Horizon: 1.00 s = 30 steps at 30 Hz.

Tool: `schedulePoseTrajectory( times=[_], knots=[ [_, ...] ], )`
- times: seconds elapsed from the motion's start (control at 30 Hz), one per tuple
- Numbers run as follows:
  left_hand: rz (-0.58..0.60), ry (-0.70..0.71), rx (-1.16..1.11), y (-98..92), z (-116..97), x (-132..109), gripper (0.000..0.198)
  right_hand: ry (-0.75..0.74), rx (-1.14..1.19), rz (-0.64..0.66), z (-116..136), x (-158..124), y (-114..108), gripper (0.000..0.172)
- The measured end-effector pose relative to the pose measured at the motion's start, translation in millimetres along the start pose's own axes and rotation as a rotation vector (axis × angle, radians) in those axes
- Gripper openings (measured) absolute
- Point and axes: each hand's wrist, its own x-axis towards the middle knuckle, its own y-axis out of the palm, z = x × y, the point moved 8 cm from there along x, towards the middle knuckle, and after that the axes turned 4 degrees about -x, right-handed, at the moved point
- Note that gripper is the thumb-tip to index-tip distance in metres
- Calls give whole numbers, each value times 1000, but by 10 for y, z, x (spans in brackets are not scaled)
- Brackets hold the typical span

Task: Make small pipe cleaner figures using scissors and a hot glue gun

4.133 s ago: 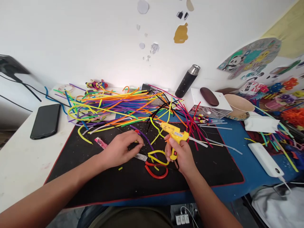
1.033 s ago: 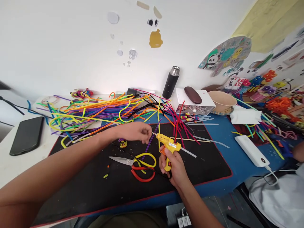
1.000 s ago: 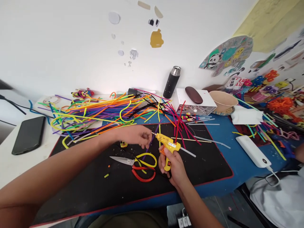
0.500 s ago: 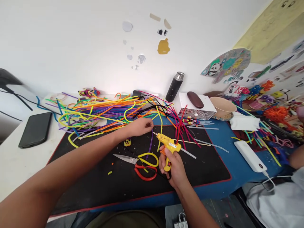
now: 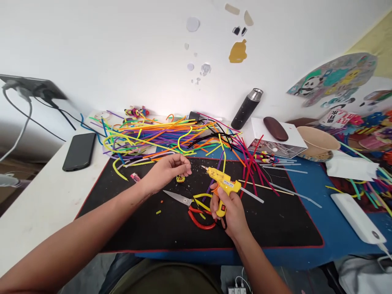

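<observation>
**Right hand gripping a glue gun, left hand near its nozzle**

The counter, white at the left and blue at the right, carries a black mat. Overlapping the mat's far edge is a loose heap of coloured pipe cleaners, many apparently uncut. Scissors lie on the mat, left of the right hand. The glue gun is held above the mat by its handle, a glue stick projecting from the rear; its nozzle points toward the left hand without touching it. The left hand's thumb and fingertips are drawn together; whether they pinch anything small cannot be told. A small figure behind the heap and a second figure to its right look complete. A yellow piece with dark markings, just below the left hand, seems shaped but joined to nothing visible. Cutting is probably partly done, judging by tiny scraps; gluing appears unfinished.
</observation>
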Motion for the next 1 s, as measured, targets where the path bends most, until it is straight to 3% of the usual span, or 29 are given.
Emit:
schedulePoseTrajectory(
  times=[0.3, 0.47, 0.67, 0.83, 1.0],
  knots=[
    [-38, 80, 44, -150, 7, -110, 35, -6, -134, 24, 8, -1, 103, 43],
    [-129, 218, 263, -291, -120, -239, 31, 10, -261, -6, 24, 33, 126, 48],
    [-168, 404, 557, -292, -123, -406, 18, 60, -523, -24, 49, 102, 137, 59],
    [-167, 502, 576, -294, -42, -420, 12, 121, -709, -8, 25, 117, 121, 61],
    [-161, 517, 579, -290, 19, -411, 10, 177, -748, 12, -46, 148, 127, 60]
  ],
)
